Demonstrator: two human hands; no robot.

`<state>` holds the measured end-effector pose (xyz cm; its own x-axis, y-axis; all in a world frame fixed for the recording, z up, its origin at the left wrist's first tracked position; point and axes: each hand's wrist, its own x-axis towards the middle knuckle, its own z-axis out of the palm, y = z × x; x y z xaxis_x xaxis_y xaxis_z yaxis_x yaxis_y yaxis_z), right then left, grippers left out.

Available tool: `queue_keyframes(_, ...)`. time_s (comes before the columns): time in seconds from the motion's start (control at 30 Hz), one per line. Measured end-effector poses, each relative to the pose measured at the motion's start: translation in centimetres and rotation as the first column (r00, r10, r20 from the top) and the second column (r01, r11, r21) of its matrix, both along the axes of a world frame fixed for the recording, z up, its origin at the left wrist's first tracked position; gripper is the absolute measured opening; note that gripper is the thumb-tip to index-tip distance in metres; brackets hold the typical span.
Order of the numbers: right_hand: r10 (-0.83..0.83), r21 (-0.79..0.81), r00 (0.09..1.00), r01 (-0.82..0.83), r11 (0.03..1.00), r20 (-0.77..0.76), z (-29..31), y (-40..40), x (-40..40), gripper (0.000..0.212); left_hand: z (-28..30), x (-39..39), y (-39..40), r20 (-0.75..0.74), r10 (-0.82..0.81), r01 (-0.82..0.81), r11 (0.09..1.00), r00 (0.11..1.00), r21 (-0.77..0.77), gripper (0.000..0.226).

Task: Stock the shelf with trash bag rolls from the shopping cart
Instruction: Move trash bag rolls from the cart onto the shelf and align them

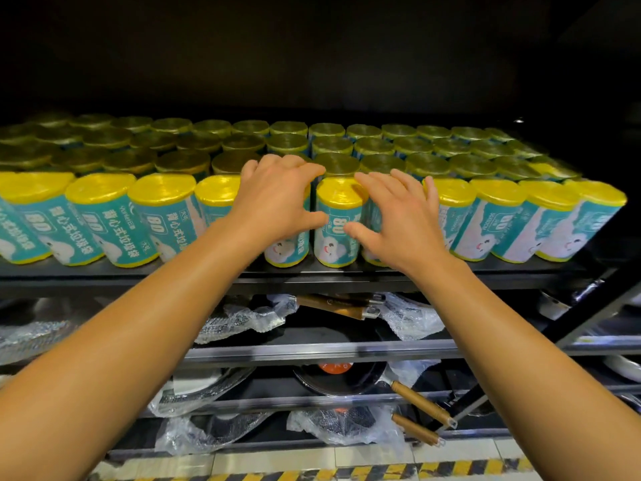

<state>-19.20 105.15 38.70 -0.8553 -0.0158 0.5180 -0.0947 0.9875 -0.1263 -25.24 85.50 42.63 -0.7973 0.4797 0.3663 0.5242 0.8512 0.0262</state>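
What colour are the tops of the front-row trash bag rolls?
Bright yellow, on the trash bag rolls; head view.
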Motion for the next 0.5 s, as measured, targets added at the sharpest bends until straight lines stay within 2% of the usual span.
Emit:
queue_keyframes(0.1,-0.061,-0.078,0.995,0.055,0.995,-0.077,0.5,2.7,1.1,0.062,0.0,0.1,2.5,0.01,-0.038,0.039,0.998,0.999,-0.05,0.081)
queue_keyframes(0.23,-0.168,-0.069,0.985,0.165,0.984,-0.043,0.7,5.4,1.8,0.059,-0.2,-0.2,4.0,0.048,-0.005,0.012,0.989,0.999,-0.144,0.076)
queue_keyframes(0.5,-0.108,-0.003,0.994,0.108,0.994,0.022,0.2,6.6,1.3,0.065,-0.6,0.1,4.3,0.013,0.062,-0.06,0.992,0.998,-0.108,0.078)
